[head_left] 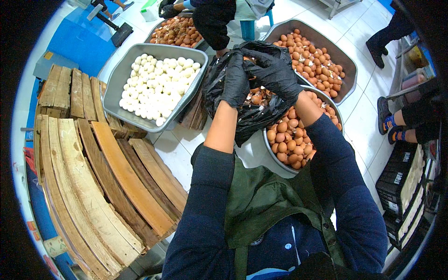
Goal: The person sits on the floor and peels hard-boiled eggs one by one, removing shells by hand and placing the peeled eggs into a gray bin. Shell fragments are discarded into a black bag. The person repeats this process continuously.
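My left hand (pixel 235 84) and my right hand (pixel 276 77), both in black gloves, meet over a black plastic bag (pixel 217 86). Their fingers are bent and closed, fingertips close together. A small brown patch shows between them; what they hold is mostly hidden. Broken brown eggshells (pixel 256 97) lie inside the bag, below my hands. Just right of the bag, a round metal basin (pixel 269 147) holds brown eggs (pixel 293 140), partly covered by my right forearm. To the left stands a grey tub (pixel 109 95) of peeled white eggs (pixel 156 86).
Another grey tub (pixel 350 86) of brown eggs stands far right. Beyond the bag, a person (pixel 212 23) sits by a further tub of brown eggs (pixel 176 32). Wooden planks (pixel 93 172) fill the left side. Black crates (pixel 396 177) and other people's legs are at the right.
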Available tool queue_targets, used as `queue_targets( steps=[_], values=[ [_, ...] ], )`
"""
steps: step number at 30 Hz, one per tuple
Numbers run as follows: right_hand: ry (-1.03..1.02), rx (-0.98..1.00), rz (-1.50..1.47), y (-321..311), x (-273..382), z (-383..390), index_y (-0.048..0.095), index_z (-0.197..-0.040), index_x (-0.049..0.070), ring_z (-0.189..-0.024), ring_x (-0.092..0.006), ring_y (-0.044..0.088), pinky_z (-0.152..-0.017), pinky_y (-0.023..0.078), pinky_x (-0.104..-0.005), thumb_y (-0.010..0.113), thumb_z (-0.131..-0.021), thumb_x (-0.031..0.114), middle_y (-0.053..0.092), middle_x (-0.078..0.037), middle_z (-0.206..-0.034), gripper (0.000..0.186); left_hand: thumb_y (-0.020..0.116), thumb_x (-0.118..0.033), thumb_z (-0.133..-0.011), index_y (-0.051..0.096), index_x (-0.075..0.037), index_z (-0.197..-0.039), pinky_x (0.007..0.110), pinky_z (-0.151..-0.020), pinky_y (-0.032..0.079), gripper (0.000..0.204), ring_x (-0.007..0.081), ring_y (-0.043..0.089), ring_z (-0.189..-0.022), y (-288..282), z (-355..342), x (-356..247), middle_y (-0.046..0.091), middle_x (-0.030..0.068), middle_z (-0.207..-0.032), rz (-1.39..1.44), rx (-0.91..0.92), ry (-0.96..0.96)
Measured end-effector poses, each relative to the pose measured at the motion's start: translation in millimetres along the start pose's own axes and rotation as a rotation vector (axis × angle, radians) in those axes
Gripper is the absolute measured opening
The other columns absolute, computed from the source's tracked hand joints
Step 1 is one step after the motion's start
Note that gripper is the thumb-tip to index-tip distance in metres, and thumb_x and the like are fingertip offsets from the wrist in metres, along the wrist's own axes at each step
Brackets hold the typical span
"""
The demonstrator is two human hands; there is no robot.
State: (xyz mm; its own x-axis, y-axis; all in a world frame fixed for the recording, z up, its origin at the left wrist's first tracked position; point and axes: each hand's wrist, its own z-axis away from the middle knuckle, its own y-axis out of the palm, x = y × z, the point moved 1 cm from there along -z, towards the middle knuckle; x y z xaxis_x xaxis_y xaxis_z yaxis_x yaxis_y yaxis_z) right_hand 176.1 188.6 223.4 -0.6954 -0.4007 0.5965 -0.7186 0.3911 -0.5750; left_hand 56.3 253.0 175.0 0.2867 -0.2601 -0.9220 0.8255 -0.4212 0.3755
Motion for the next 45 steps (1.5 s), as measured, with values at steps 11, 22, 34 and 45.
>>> queue_targets(
  steps=[11, 22, 34, 45],
  values=[
    [0.02, 0.129, 0.327, 13.2, -8.1, 15.0, 0.057, -0.117, 0.012, -0.1, -0.0292, 0.06, -0.09, 0.046, -0.0384, 0.064, -0.08, 0.018, 0.064, -0.011, -0.105, 0.038, 0.032, -0.023, -0.099, 0.051, 0.0, -0.116, 0.041, -0.09, 0.044, 0.035, 0.0369, 0.056, -0.101, -13.5, -30.1, 36.1, 0.056, 0.0241, -0.112, -0.525, -0.099, 0.292],
    [0.287, 0.105, -0.13, 25.5, -77.7, 9.6, 0.066, -0.109, 0.01, -0.1, -0.0315, 0.06, -0.09, 0.046, -0.038, 0.053, -0.079, 0.005, 0.065, -0.014, -0.107, 0.033, 0.065, -0.02, -0.085, 0.054, -0.004, -0.111, 0.028, -0.065, 0.053, 0.033, 0.0198, 0.064, -0.088, 3.8, 11.7, -10.0, 0.063, 0.0103, -0.097, -0.285, 0.019, 0.161],
    [0.181, 0.079, -0.009, 11.1, -22.4, 13.5, 0.054, -0.124, 0.008, -0.112, -0.0344, 0.054, -0.099, 0.039, -0.0393, 0.059, -0.086, 0.024, 0.058, -0.017, -0.12, 0.042, 0.039, -0.019, -0.098, 0.059, -0.003, -0.1, 0.035, -0.077, 0.052, 0.026, 0.0226, 0.061, -0.093, -4.7, -7.4, 8.5, 0.06, 0.0144, -0.107, -0.091, 0.03, 0.058],
    [0.187, 0.234, 0.012, 23.7, -36.9, 17.9, 0.056, -0.122, 0.008, -0.107, -0.028, 0.059, -0.095, 0.044, -0.0339, 0.057, -0.084, 0.005, 0.06, -0.016, -0.117, 0.038, 0.054, -0.035, -0.088, 0.043, 0.0, -0.119, 0.038, -0.08, 0.051, 0.048, 0.0366, 0.057, -0.103, -8.7, -8.5, 12.7, 0.048, 0.0221, -0.12, -1.022, -0.053, 0.236]
  ],
)
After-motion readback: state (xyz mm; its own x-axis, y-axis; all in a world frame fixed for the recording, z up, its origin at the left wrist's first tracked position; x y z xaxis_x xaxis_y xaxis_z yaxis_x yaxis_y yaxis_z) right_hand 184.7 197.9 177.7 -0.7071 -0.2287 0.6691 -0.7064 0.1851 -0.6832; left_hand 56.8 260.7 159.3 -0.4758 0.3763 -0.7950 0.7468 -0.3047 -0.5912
